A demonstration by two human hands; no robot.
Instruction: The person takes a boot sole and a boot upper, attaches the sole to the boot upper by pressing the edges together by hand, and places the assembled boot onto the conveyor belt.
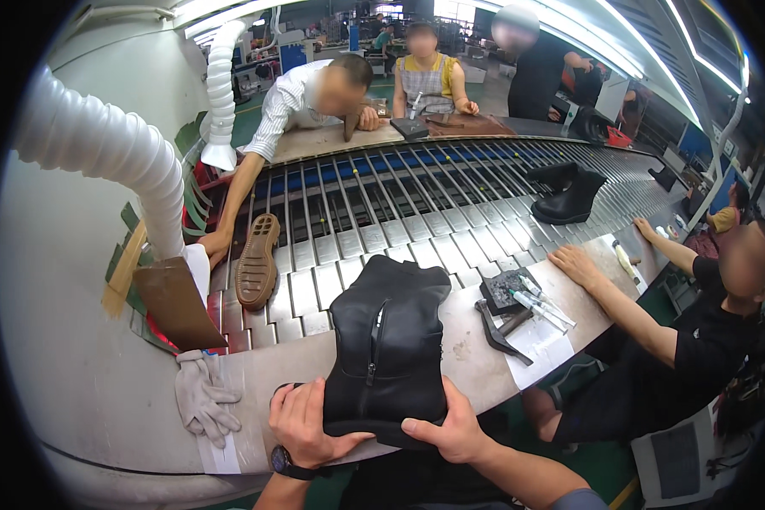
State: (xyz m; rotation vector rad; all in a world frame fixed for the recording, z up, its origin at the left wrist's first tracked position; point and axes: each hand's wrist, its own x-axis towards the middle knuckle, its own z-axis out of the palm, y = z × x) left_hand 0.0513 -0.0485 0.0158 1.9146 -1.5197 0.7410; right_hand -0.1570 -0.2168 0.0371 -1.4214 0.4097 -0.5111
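Note:
Close in front of me, both hands grip a black leather zip boot (pixel 391 340) from its near end. A short zipper runs along the face turned up, and its far end reaches over the conveyor's edge. I cannot tell whether a second boot is pressed against it. My left hand (pixel 302 425), with a watch on the wrist, closes on the left near corner, its thumb along the near edge. My right hand (pixel 449 429) holds the right near corner, thumb on top.
A slatted conveyor (pixel 314 293) carries a brown shoe sole (pixel 257 262) and black boots (pixel 569 195). On the ledge lie a grey glove (pixel 202 395), a hammer (pixel 500 331) and syringes (pixel 542 308). White ducts (pixel 102 144) hang left. Co-workers sit across and right; one reaches in at left.

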